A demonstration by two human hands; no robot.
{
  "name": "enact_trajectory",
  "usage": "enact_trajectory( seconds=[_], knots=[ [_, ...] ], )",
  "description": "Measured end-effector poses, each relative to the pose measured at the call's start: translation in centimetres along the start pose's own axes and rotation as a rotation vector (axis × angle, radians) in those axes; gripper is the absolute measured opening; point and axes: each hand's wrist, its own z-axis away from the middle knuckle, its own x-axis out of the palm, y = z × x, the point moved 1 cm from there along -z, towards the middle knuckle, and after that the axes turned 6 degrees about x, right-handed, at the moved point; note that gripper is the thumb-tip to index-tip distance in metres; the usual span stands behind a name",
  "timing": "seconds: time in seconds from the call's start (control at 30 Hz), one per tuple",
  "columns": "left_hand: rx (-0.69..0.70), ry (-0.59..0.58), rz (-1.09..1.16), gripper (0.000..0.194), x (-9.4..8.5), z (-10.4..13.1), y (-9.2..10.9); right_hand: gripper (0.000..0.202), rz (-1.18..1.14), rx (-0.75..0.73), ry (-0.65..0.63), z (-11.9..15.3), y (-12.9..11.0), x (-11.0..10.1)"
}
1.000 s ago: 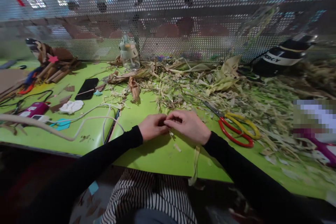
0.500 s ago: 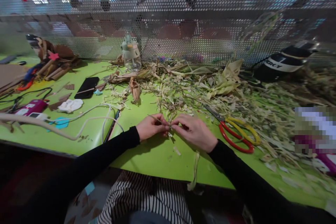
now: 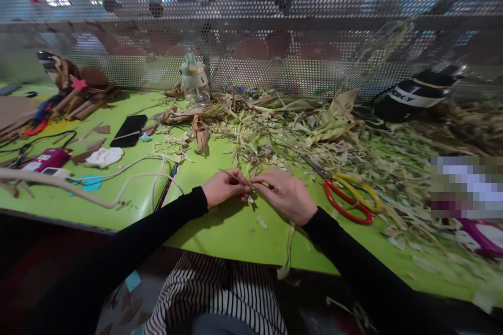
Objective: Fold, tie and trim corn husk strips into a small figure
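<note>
Over the green table [image 3: 220, 238], my left hand [image 3: 225, 188] pinches a thin strip of dried corn husk [image 3: 230, 174] between thumb and fingers. My right hand [image 3: 286, 192] meets it fingertip to fingertip, closed on the same husk piece. Much of the piece is covered by my fingers. Small pale shreds stick out below the fingertips. Right of my right hand lie scissors [image 3: 346, 196] with one red and one yellow handle. A long husk strip [image 3: 288, 251] hangs over the table's front edge.
Shredded husk [image 3: 271, 136] spreads across the back and right. A clear bottle [image 3: 195, 81] stands by the perforated metal screen [image 3: 251, 26]; a black bottle [image 3: 416, 95] lies at right. Left are a phone [image 3: 129, 131], a white cable [image 3: 118, 204] and a magenta device [image 3: 47, 159].
My hands keep their pinch on the husk strip, with only slight finger movement. The whole view has shifted a little, so things at right appear slightly further left.
</note>
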Motion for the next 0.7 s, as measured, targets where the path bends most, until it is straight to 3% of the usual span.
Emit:
enact_trajectory(
  seconds=[0.2, 0.33, 0.43, 0.53, 0.63, 0.7],
  knots=[
    [-0.034, 0.037, 0.036, 0.032, -0.3, 0.0, 0.0, 0.023, 0.016, 0.005, -0.049, 0.2, -0.3, -0.1],
    [-0.009, 0.031, -0.055, 0.025, -0.4, 0.0, 0.3, 0.016, -0.033, -0.086, -0.054, 0.2, -0.3, -0.1],
    [0.198, 0.0, -0.3, 0.017, -0.1, 0.3, 0.7, 0.011, 0.002, -0.039, -0.005, 0.0, -0.2, 0.1],
    [0.49, -0.044, -0.766, 0.01, 0.2, 0.8, 0.8, 0.016, -0.013, 0.037, -0.035, -0.3, -0.2, 0.3],
    [0.714, -0.045, -1.181, 0.017, 0.4, 1.2, 0.4, 0.019, -0.108, 0.11, -0.082, -0.6, -0.2, 0.4],
    [0.789, -0.033, -1.365, 0.021, 0.4, 1.4, 0.0, 0.018, -0.175, 0.17, -0.115, -0.6, -0.1, 0.5]
  ],
)
